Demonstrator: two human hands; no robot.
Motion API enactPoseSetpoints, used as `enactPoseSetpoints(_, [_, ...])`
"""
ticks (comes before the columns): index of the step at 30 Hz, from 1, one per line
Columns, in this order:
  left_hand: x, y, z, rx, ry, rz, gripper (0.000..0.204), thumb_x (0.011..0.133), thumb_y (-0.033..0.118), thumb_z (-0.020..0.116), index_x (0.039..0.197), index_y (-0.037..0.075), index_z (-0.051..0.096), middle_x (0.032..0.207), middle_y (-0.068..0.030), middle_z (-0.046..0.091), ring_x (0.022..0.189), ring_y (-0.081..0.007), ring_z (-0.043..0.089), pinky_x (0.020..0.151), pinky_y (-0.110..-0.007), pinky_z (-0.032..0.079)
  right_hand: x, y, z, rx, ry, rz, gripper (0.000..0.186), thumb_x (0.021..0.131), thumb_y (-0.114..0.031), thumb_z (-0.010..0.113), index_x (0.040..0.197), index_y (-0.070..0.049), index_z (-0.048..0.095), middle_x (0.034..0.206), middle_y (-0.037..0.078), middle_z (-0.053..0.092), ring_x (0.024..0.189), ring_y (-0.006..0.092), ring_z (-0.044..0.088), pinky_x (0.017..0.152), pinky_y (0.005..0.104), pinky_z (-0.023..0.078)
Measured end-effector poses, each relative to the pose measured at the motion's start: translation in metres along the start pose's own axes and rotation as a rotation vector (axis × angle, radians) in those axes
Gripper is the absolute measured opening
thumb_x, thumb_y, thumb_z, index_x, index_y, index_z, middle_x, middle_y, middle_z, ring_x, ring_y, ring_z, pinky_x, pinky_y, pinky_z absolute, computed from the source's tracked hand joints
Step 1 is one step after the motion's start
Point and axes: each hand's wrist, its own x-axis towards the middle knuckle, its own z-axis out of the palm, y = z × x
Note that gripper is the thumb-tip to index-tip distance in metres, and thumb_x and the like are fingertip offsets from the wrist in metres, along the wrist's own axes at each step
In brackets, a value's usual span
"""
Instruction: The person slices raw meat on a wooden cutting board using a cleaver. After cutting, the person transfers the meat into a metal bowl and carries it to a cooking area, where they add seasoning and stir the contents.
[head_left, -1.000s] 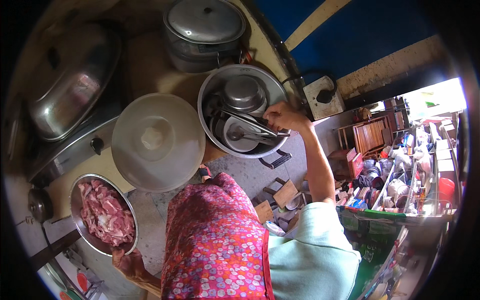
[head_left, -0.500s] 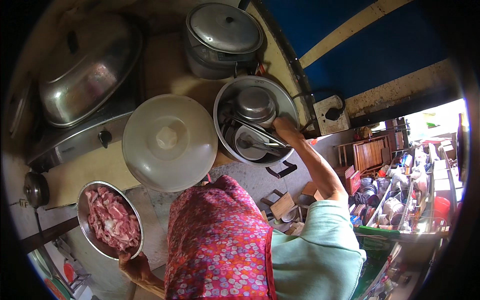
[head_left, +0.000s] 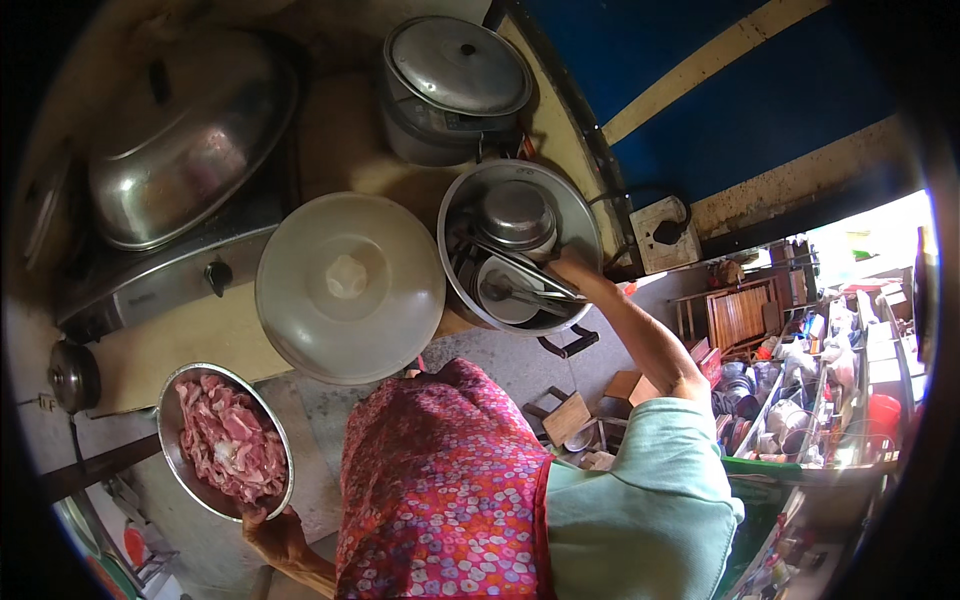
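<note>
A steel bowl (head_left: pixel 166 440) of raw sliced meat (head_left: pixel 235 440) hangs at the lower left, tilted slightly. My left hand (head_left: pixel 278 540) grips its near rim, with a small white patch of something on the meat. On the right, my right hand (head_left: pixel 575 272) reaches over the rim of a large metal pot (head_left: pixel 452 215). Its fingers are down among the dishes and partly hidden. Inside the pot lie an upturned metal bowl (head_left: pixel 517 213), spoons (head_left: pixel 510 291) and long thin utensils (head_left: pixel 520 262). Beside the pot rests a pale round lid (head_left: pixel 350 330) with a knob.
A lidded cooker (head_left: pixel 455 75) stands behind the pot. At the far left, a domed steel lid (head_left: pixel 190 150) covers the stove (head_left: pixel 180 290). A wall socket (head_left: pixel 665 235) is right of the pot. Wooden stools (head_left: pixel 567 418) stand below, and crowded shelves (head_left: pixel 800 400) fill the right.
My right hand has sunk slightly deeper into the pot, and less of its fingers shows. My left hand keeps hold of the meat bowl. The whole view has shifted a little.
</note>
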Motion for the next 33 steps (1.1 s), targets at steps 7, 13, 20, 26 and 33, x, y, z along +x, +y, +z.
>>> enactPoseSetpoints(7, [0.006,0.003,-0.017,0.022,0.02,-0.029,0.063,0.058,-0.003,0.058,0.12,0.002,0.049,0.113,-0.0096,0.057,0.104,-0.0224,0.054,0.091,-0.033,0.046,0.014,0.02,-0.007,0.124,-0.232,-0.056,0.014,0.065,-0.009,0.057,0.074,-0.001,0.063,0.064,0.011,0.061,0.057,0.0201,0.058,0.05,0.033,0.043])
enactPoseSetpoints(13, [-0.001,-0.002,0.004,0.019,0.038,0.03,0.057,0.06,-0.002,0.057,0.116,0.003,0.052,0.108,-0.008,0.059,0.097,-0.02,0.058,0.077,-0.03,0.052,0.006,0.018,-0.016,0.016,-0.278,-0.331,0.013,0.064,-0.008,0.055,0.074,-0.004,0.063,0.06,0.008,0.058,0.052,0.0177,0.056,0.043,0.0306,0.04])
enactPoseSetpoints(20, [0.005,0.001,-0.005,0.06,0.001,-0.019,0.052,0.061,0.001,0.059,0.113,0.007,0.055,0.105,-0.0043,0.061,0.093,-0.018,0.059,0.068,-0.029,0.054,-0.006,0.014,-0.025,-0.034,-0.369,-0.261,0.02,0.066,-0.004,0.052,0.083,-0.006,0.062,0.06,0.007,0.057,0.044,0.0143,0.052,0.038,0.0277,0.036])
enactPoseSetpoints(26, [0.002,0.004,-0.002,0.076,-0.016,-0.025,0.051,0.062,0.002,0.059,0.112,0.009,0.056,0.106,-0.003,0.06,0.092,-0.0166,0.059,0.069,-0.029,0.053,-0.021,-0.01,-0.039,-0.001,-0.441,-0.216,0.039,0.066,0.002,0.054,0.104,-0.004,0.058,0.072,0.012,0.063,0.055,0.0166,0.057,0.044,0.0265,0.041])
enactPoseSetpoints(33, [0.005,0.004,-0.012,0.039,-0.021,-0.021,0.053,0.064,0.001,0.058,0.116,0.009,0.054,0.107,-0.0028,0.059,0.091,-0.0162,0.058,0.071,-0.029,0.052,-0.041,0.004,-0.034,-0.02,-0.032,-0.503,0.065,0.069,0.006,0.056,0.13,-0.014,0.046,0.086,0.017,0.065,0.067,0.0202,0.061,0.063,0.0323,0.047])
